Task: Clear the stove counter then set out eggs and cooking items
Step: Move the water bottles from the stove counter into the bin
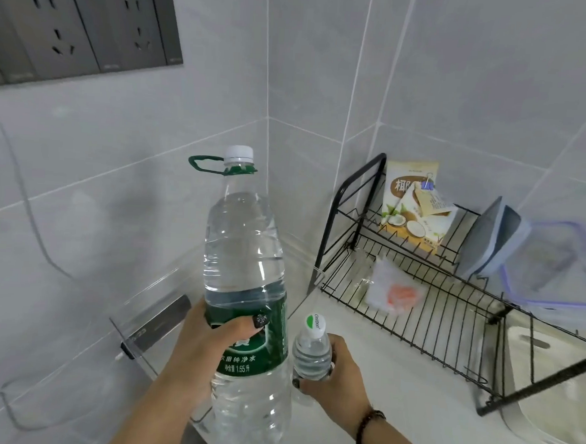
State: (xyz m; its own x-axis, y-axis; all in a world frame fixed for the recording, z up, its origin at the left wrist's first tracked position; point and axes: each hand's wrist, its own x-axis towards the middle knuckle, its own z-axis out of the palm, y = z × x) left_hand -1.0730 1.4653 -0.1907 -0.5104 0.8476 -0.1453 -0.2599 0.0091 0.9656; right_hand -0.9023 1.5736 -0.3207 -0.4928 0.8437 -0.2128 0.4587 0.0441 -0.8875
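Observation:
My left hand grips a large clear water bottle around its green label; the bottle has a white cap and a green carry loop and stands upright, tilted slightly. Right beside it, my right hand holds a small clear water bottle with a white-and-green cap. Both bottles are above the pale counter near the tiled corner.
A black wire dish rack stands on the counter to the right, holding a coconut-print packet, a plastic bag, and clear containers with lids. A white tray sits under the rack. A clear wall shelf and grey sockets are at left.

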